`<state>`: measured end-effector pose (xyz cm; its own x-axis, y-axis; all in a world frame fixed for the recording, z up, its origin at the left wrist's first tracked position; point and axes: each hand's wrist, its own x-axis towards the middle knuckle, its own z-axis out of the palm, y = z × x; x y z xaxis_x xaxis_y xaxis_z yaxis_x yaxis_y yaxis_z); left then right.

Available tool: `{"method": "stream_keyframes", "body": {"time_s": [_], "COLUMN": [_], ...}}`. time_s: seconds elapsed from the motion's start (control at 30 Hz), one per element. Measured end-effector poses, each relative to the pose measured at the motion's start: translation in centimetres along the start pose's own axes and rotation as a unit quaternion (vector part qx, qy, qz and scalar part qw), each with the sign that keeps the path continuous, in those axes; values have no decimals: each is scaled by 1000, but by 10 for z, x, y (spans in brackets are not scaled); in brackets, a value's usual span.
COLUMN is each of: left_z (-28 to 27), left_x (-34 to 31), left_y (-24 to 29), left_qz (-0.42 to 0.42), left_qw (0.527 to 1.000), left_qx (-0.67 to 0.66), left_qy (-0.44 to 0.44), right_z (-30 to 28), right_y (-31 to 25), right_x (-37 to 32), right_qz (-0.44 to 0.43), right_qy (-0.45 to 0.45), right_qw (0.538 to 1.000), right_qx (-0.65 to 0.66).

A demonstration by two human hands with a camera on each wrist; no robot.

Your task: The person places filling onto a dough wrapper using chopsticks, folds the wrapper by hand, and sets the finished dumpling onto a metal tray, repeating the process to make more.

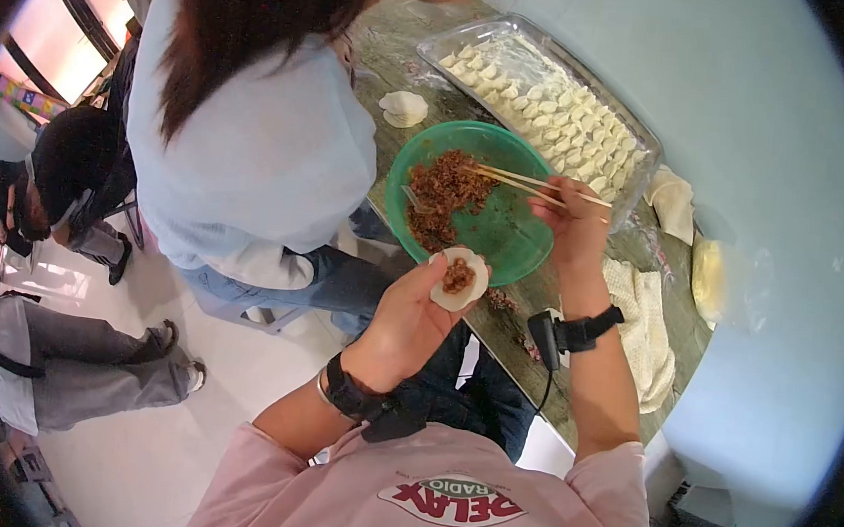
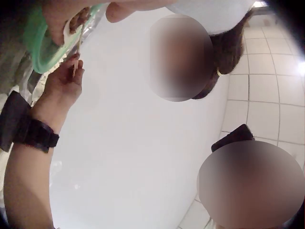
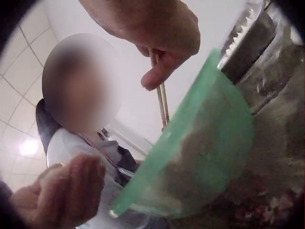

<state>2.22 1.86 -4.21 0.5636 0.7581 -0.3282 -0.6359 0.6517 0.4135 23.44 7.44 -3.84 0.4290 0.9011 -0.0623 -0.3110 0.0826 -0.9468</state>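
Observation:
In the head view my left hand (image 1: 406,310) holds a round dough wrapper (image 1: 477,286) with brown filling (image 1: 458,276) at its centre, just outside the near rim of a green bowl (image 1: 517,246). My right hand (image 1: 578,224) grips a pair of chopsticks (image 1: 525,182) over the bowl's right side, their tips at the meat filling (image 1: 443,181) inside. The right wrist view shows the right hand (image 3: 162,38) above the bowl (image 3: 209,143), fingers round the chopsticks (image 3: 163,102). A spoon-like clear utensil lies in the filling.
A metal tray (image 1: 647,135) of many small dumplings (image 1: 571,137) stands behind the bowl. Stacked wrappers (image 1: 403,109) lie at its upper left. A cloth (image 1: 640,330) and a bag with yellow contents (image 1: 708,276) are at the right. A person in light blue (image 1: 253,141) sits at the left.

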Motion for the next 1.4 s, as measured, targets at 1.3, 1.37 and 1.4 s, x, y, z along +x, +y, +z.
{"method": "stream_keyframes", "body": {"time_s": [1.3,1.37,1.4], "left_z": [25,27,27], "left_x": [-18,-20,-21], "left_y": [-28,-29,-29], "left_qz": [-76,-70,-71], "left_qw": [994,993,993], "left_qx": [54,63,63], "left_qy": [-64,-71,-71], "right_z": [-58,-66,-69], "right_y": [-81,-74,-72], "right_x": [-134,-134,-134], "right_qz": [47,32,18], "right_qy": [-104,-106,-109], "right_qw": [991,992,992], "right_qx": [-65,-60,-55]}}
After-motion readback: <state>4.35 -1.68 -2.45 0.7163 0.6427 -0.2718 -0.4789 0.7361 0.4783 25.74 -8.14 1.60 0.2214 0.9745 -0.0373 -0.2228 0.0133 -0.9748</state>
